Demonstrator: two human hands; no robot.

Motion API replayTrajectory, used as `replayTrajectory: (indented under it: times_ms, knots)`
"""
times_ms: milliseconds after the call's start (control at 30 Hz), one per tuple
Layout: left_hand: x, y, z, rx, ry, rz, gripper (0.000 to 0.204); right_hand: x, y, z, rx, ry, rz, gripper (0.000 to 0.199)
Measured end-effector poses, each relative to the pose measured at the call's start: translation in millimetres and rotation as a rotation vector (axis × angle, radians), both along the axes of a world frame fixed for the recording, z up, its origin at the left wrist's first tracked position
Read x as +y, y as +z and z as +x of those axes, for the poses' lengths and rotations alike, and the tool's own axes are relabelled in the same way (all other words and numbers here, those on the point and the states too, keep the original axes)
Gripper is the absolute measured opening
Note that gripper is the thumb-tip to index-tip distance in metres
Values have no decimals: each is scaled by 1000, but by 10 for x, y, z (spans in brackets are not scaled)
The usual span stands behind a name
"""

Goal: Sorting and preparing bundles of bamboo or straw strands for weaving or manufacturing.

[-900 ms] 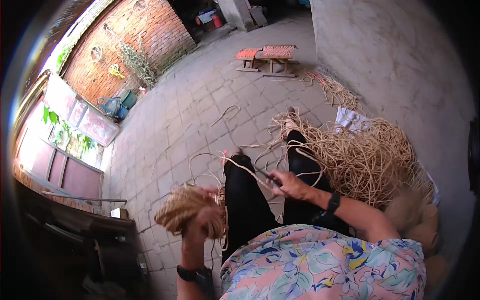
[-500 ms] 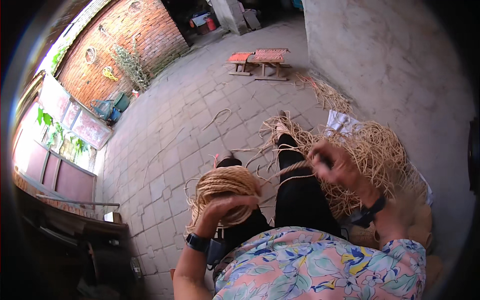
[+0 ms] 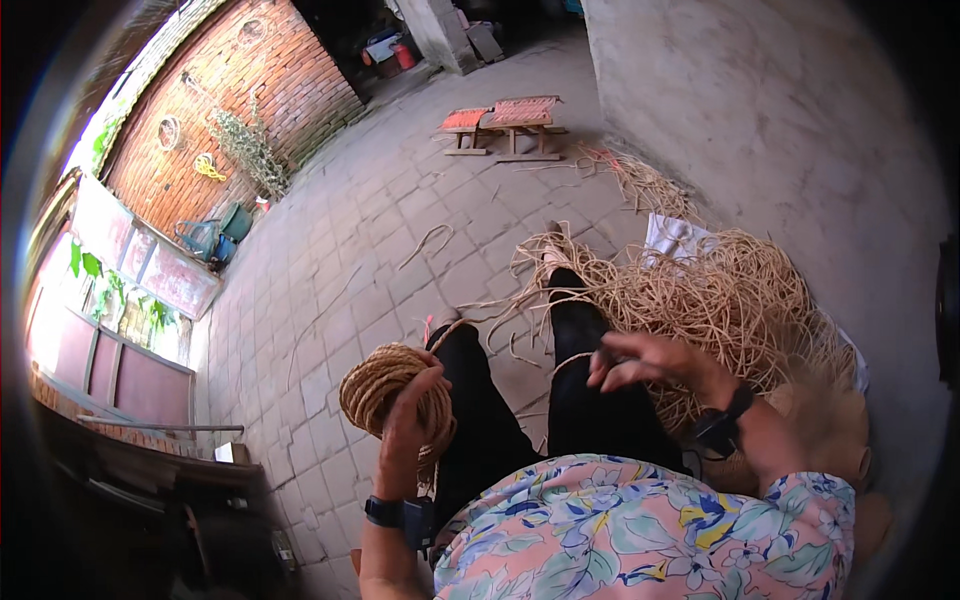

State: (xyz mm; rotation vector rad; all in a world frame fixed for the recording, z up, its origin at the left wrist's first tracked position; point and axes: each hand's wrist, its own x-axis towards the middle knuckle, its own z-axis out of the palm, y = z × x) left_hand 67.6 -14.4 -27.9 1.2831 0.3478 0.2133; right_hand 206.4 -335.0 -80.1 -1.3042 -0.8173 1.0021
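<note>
My left hand (image 3: 408, 408) is closed around a thick coil of tan twisted rope (image 3: 372, 385), held beside my left knee. My right hand (image 3: 650, 362) hovers over my right thigh with its fingers bent together. A thin strand of rope (image 3: 568, 364) crosses that thigh and runs up to those fingertips; its end there is hidden. Another strand (image 3: 480, 318) runs from near the coil, past my left knee, toward the loose pile. That large tangled pile of tan rope (image 3: 745, 300) lies to the right of my legs, partly over my right foot.
Two low wooden stools (image 3: 520, 118) with reddish woven seats stand ahead on the paved floor (image 3: 380, 240). A concrete wall (image 3: 760, 120) rises on the right, with a white cloth (image 3: 672, 238) in the pile. Loose strands lie on the paving. Dark furniture (image 3: 120, 490) is at lower left.
My left hand has moved left and turned, carrying the coil off my lap. My right hand has come slightly lower and left. The thick rope stretched between my hands no longer shows there.
</note>
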Motion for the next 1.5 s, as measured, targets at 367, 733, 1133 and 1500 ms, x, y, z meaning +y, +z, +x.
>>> replayTrajectory:
  times_ms: [367, 733, 1133, 1500]
  knots:
    - [-274, 156, -177, 55, -242, 141, 22, 904, -378, -185, 610, -71, 309, 39]
    - [-312, 45, -40, 143, -302, 149, 18, 667, 25, -252, -597, -554, 265, 34]
    - [241, 286, -402, -255, 39, 237, 34, 1061, -107, -122, 109, -351, 258, 25]
    - [2595, 638, -1280, -629, 613, -358, 9, -874, -838, 1206, -963, -1288, -527, 29]
